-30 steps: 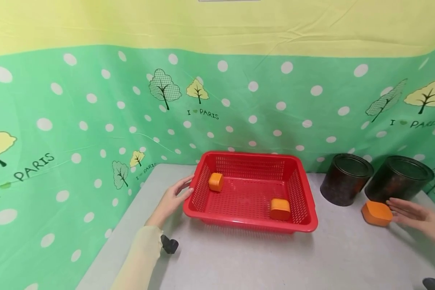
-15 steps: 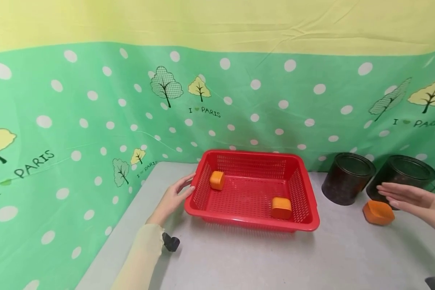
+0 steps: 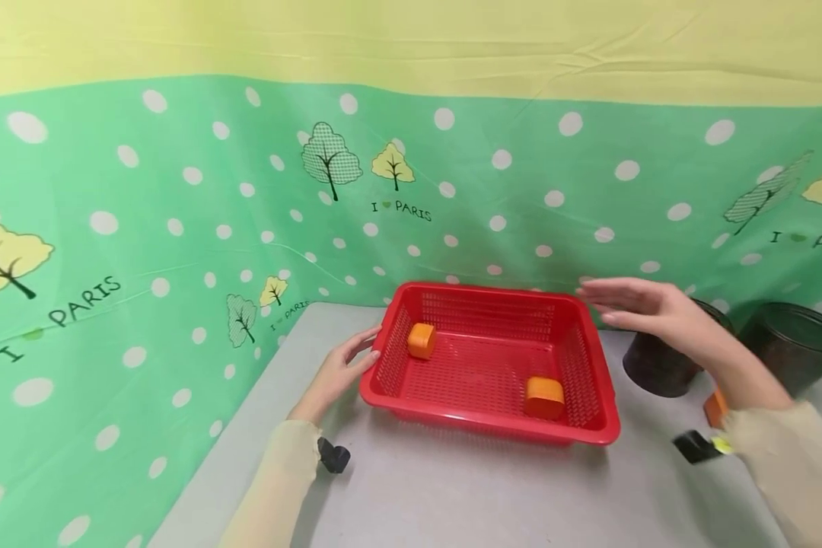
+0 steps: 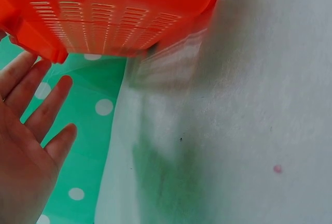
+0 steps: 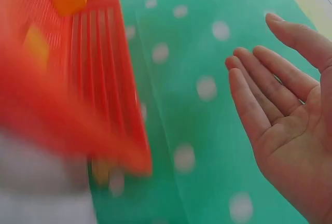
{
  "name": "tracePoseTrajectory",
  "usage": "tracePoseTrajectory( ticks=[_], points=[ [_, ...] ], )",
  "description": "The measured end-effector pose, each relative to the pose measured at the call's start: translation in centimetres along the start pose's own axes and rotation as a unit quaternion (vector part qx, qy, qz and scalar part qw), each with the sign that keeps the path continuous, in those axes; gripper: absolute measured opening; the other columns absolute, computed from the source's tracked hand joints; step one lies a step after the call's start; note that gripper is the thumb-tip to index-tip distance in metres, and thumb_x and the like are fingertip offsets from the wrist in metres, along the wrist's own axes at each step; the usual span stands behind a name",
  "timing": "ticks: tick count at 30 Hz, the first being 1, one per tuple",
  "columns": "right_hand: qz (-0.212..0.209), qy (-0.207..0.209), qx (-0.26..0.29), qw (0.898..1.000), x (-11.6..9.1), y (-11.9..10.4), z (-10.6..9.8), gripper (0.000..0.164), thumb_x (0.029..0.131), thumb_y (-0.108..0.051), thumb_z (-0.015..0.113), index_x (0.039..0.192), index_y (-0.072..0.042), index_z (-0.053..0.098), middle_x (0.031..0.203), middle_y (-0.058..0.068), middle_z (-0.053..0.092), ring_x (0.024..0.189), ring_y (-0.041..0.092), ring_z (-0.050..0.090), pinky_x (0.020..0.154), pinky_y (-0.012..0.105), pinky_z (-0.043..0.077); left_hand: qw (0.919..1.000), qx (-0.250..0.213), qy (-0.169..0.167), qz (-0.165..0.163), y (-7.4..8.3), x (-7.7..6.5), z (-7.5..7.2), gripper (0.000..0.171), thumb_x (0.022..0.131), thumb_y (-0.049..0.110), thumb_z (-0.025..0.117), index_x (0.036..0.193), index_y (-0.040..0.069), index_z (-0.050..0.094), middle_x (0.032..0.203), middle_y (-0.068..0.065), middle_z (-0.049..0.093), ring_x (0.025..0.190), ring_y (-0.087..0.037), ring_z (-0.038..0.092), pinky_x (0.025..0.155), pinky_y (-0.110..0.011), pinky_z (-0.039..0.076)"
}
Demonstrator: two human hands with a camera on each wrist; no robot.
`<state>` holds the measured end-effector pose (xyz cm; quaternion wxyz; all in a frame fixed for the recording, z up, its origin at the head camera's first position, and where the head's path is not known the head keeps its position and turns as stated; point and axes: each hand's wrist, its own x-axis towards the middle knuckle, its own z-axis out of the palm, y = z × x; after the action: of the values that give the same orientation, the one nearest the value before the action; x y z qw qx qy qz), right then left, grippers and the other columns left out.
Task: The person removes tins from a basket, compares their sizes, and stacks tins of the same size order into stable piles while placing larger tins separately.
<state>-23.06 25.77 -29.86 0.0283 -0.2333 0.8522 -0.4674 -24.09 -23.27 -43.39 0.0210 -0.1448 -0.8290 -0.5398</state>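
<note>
A red plastic basket (image 3: 476, 373) stands on the table, with one orange rounded block (image 3: 421, 340) at its back left and another orange block (image 3: 544, 398) at its front right. My left hand (image 3: 336, 378) touches the basket's left rim; in the left wrist view its fingers (image 4: 51, 107) are spread and fairly straight, fingertips right at the red rim. My right hand (image 3: 664, 312) is raised near the basket's back right corner, and the right wrist view shows its palm (image 5: 301, 146) bare. A third orange block (image 3: 715, 409) lies on the table, partly hidden by the right forearm.
Two dark cans, a nearer one (image 3: 657, 365) half covered by the right arm and a wider one (image 3: 791, 342), stand at the back right. A green and yellow polka-dot cloth (image 3: 555, 167) hangs behind the grey table (image 3: 466, 495).
My right hand has left the third orange block and moved left and up toward the basket. The left hand stays at the rim. The view has turned slightly right.
</note>
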Motion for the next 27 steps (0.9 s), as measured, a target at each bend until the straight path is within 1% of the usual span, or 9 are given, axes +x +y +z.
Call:
tracePoseTrajectory(
  ticks=[3,7,10,14,18,20,22,25,27],
  points=[
    [-0.026,-0.021,0.027,0.999,4.5,-0.9,2.1,0.045,0.096,-0.016,0.065,0.14,-0.012,0.056,0.134,-0.001,0.065,0.115,0.001,0.065,0.088,0.021,0.058,1.0,0.001,0.0,0.003,0.0,0.1,0.0,0.054,0.098,0.022,0.064,0.149,0.014,0.047,0.154,-0.013,0.047,0.142,-0.035,0.045,0.119,-0.058,0.032],
    [-0.06,-0.06,0.065,0.994,10.0,-1.2,5.5,0.045,0.095,-0.015,0.067,0.139,-0.008,0.057,0.136,0.009,0.064,0.119,0.007,0.065,0.093,0.02,0.056,1.0,0.001,0.002,0.004,0.0,0.0,0.1,0.054,0.098,0.022,0.064,0.148,0.015,0.048,0.153,-0.013,0.048,0.141,-0.035,0.047,0.118,-0.059,0.033],
    [-0.08,-0.091,0.094,0.988,13.3,-0.7,8.3,0.045,0.095,-0.013,0.067,0.138,-0.005,0.057,0.138,0.017,0.061,0.125,0.022,0.063,0.097,0.02,0.054,1.0,-0.005,0.003,0.006,0.0,-0.2,0.1,0.053,0.098,0.021,0.064,0.148,0.014,0.048,0.152,-0.014,0.049,0.14,-0.035,0.047,0.117,-0.059,0.034],
    [-0.087,-0.134,0.112,0.981,16.6,0.9,12.1,0.046,0.093,-0.009,0.068,0.136,0.0,0.057,0.138,0.027,0.058,0.13,0.044,0.055,0.1,0.022,0.053,0.9999,-0.015,0.003,0.006,0.0,-0.3,0.1,0.054,0.098,0.021,0.064,0.148,0.014,0.048,0.153,-0.013,0.049,0.141,-0.035,0.047,0.118,-0.058,0.034],
    [-0.067,-0.196,0.084,0.975,17.8,2.4,15.0,0.048,0.093,-0.008,0.068,0.138,0.002,0.055,0.141,0.024,0.057,0.132,0.044,0.052,0.107,0.035,0.051,0.9999,-0.017,0.003,0.001,-0.1,-0.4,0.5,0.054,0.097,0.021,0.064,0.148,0.014,0.048,0.152,-0.013,0.049,0.141,-0.034,0.047,0.117,-0.059,0.034],
    [-0.052,-0.223,0.055,0.972,17.9,2.8,16.1,0.049,0.093,-0.01,0.068,0.139,-0.001,0.055,0.142,0.02,0.058,0.133,0.04,0.053,0.109,0.041,0.05,0.9998,-0.017,0.003,0.0,-0.2,-0.5,0.6,0.053,0.097,0.02,0.064,0.148,0.014,0.048,0.152,-0.013,0.049,0.141,-0.034,0.047,0.117,-0.059,0.034],
    [-0.046,-0.243,0.016,0.969,18.0,3.0,16.9,0.049,0.093,-0.013,0.069,0.139,-0.006,0.057,0.142,0.014,0.059,0.133,0.035,0.054,0.109,0.044,0.049,0.9998,-0.018,0.006,-0.001,-0.3,-0.5,0.7,0.053,0.098,0.02,0.064,0.148,0.014,0.048,0.153,-0.013,0.048,0.141,-0.035,0.047,0.117,-0.06,0.033],
    [-0.041,-0.257,-0.029,0.965,18.2,3.0,17.6,0.047,0.092,-0.014,0.07,0.138,-0.011,0.06,0.14,0.009,0.062,0.13,0.03,0.055,0.109,0.044,0.049,0.9998,-0.017,0.012,-0.003,-0.3,-0.4,0.6,0.053,0.098,0.021,0.064,0.148,0.014,0.049,0.153,-0.012,0.048,0.141,-0.034,0.046,0.118,-0.059,0.032],
    [-0.043,-0.256,-0.044,0.965,18.4,3.0,17.8,0.046,0.091,-0.012,0.07,0.136,-0.011,0.062,0.138,0.008,0.063,0.128,0.029,0.056,0.109,0.044,0.049,0.9998,-0.013,0.014,-0.004,-0.3,-0.3,0.5,0.053,0.098,0.023,0.064,0.148,0.015,0.048,0.154,-0.011,0.048,0.142,-0.034,0.046,0.118,-0.059,0.032]
  ],
)
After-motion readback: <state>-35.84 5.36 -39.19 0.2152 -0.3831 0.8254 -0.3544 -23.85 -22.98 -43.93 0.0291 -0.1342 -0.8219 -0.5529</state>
